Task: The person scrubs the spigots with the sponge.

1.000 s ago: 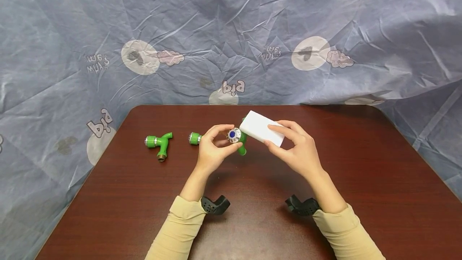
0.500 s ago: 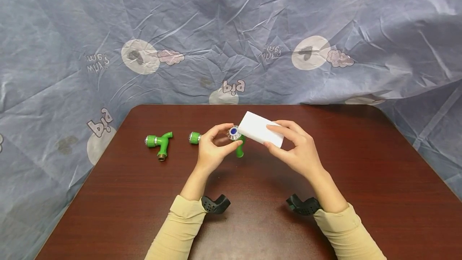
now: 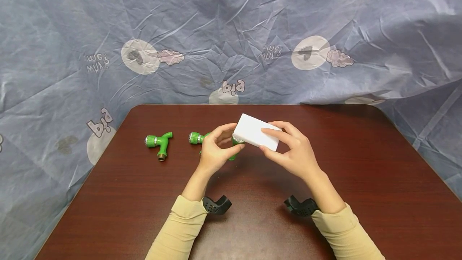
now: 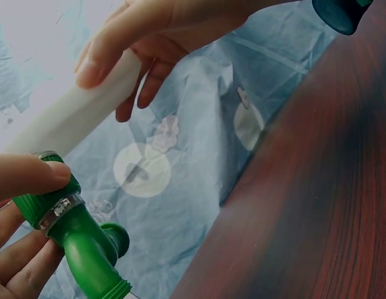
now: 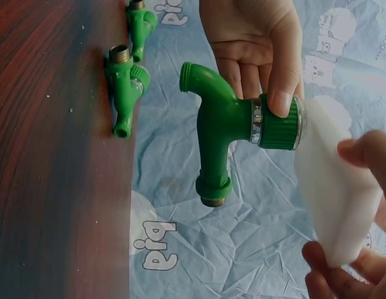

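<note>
Wiping of the green tap (image 5: pixel 233 121), held above the table (image 3: pixel 361 179) with the left hand (image 3: pixel 213 150) pinched on its knob, by the white sponge (image 3: pixel 257 135) clasped in the right hand (image 3: pixel 293 151); a rubbing stroke appears called for.

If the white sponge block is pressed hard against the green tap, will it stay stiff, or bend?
The white sponge block would probably give a little: in the right wrist view its edge looks soft and rounded where the right hand pinches it. It seems light, held by fingertips alone. The green tap in the left hand looks rigid plastic.
</note>
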Demonstrator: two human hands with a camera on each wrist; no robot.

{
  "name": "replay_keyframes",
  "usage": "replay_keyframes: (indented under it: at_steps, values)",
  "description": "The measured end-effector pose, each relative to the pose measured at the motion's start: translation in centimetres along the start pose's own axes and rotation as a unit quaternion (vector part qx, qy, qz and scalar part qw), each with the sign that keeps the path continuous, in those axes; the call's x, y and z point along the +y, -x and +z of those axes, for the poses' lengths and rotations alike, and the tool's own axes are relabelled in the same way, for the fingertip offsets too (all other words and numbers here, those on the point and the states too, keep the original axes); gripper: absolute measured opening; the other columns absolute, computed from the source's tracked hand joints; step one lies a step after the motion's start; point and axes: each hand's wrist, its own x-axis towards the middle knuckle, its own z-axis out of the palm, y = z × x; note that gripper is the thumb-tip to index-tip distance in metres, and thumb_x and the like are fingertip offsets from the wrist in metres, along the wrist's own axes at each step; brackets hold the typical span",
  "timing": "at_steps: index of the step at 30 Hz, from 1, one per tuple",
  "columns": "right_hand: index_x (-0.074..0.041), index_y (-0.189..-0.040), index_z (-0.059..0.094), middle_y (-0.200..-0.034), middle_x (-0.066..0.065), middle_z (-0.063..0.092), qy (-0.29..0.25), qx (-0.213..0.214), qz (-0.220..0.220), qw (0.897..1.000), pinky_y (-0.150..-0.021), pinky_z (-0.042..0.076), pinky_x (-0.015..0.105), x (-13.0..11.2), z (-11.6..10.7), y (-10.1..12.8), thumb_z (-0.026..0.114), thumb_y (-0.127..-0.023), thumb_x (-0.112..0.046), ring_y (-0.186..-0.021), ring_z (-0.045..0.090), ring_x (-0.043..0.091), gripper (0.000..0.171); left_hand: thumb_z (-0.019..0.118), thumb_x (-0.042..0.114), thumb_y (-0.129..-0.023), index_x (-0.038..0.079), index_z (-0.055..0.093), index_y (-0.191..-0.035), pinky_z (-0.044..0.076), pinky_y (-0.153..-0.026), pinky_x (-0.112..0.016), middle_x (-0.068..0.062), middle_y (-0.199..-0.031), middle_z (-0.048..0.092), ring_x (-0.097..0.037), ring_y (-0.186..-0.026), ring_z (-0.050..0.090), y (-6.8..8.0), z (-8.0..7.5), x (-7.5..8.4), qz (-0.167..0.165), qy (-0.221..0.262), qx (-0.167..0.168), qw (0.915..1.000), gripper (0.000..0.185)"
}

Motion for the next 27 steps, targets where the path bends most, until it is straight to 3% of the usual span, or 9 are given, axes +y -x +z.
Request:
replay_keyframes:
  at_steps: [7,14,19,27]
  values:
    - [-0.012,-0.104,0.072,-0.108,0.005,0.063,0.028,0.028,0.029,0.999,-0.073,0.044,0.026,0.2,-0.5,0.0,0.079,-0.068,-0.016,-0.096,0.060,0.021,0.037,0.075,-0.014,-0.068,-0.013,0.058,-0.113,0.050,-0.087,-0.047,-0.028,-0.109,0.062,-0.039,-0.101,0.061,-0.1,-0.1,0.0,-0.004,0.002,0.008,1.0000,0.048]
    - [-0.016,-0.103,0.071,-0.109,0.001,0.061,-0.008,-0.009,0.022,1.000,-0.078,0.042,0.022,0.1,-0.7,0.0,0.076,-0.069,-0.018,-0.098,0.057,0.016,0.034,0.073,-0.017,-0.069,-0.015,0.057,-0.114,0.049,-0.088,-0.047,-0.029,-0.110,0.061,-0.040,-0.102,0.060,-0.1,-0.1,-0.2,0.003,0.013,0.007,0.9999,0.048]
    - [-0.016,-0.106,0.071,-0.111,0.003,0.060,-0.006,-0.020,0.000,1.000,-0.076,0.044,0.028,-0.5,0.1,-0.1,0.079,-0.070,-0.020,-0.096,0.057,0.018,0.037,0.072,-0.017,-0.069,-0.013,0.056,-0.118,0.050,-0.087,-0.047,-0.029,-0.111,0.061,-0.040,-0.101,0.060,0.0,0.1,-0.1,0.014,0.000,-0.005,0.9999,0.051]
    - [-0.013,-0.107,0.071,-0.110,0.007,0.061,0.047,0.019,0.030,0.998,-0.073,0.047,0.037,-0.3,0.2,0.0,0.081,-0.068,-0.020,-0.098,0.059,0.022,0.042,0.074,-0.017,-0.067,-0.013,0.053,-0.122,0.050,-0.087,-0.046,-0.029,-0.109,0.061,-0.040,-0.101,0.060,-0.1,0.1,0.1,-0.004,-0.001,0.003,1.0000,0.058]
